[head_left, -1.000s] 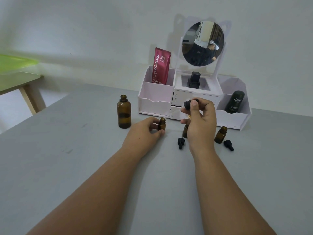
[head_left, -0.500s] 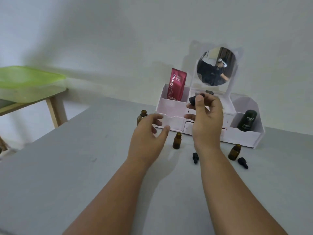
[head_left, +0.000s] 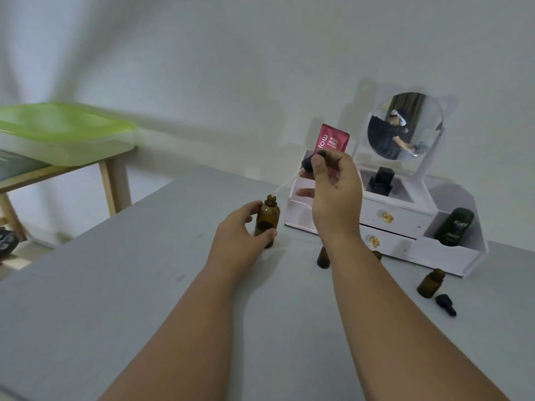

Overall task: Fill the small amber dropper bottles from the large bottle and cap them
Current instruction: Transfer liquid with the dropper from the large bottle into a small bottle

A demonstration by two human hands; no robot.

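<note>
My left hand (head_left: 241, 237) grips the large amber bottle (head_left: 267, 220), which stands uncapped on the grey table (head_left: 115, 299). My right hand (head_left: 333, 192) pinches a black dropper cap (head_left: 309, 162) by its bulb; its clear glass pipette (head_left: 285, 186) slants down-left, with the tip at the large bottle's mouth. One small amber bottle (head_left: 323, 258) stands open just left of my right forearm. Another small amber bottle (head_left: 430, 283) stands open at the right, with a loose black dropper cap (head_left: 445, 304) lying beside it. A third small amber bottle (head_left: 377, 255) peeks out behind my right forearm.
A white vanity organiser (head_left: 405, 227) with drawers and a round mirror (head_left: 404, 126) stands against the wall behind the bottles. It holds a red sachet (head_left: 334, 140) and a dark tube (head_left: 454, 227). A wooden side table with a green tray (head_left: 63, 123) stands at the left.
My left hand let go of the small bottle and moved left onto the large bottle. My right hand carried the dropper over to the large bottle's mouth. The camera swung left.
</note>
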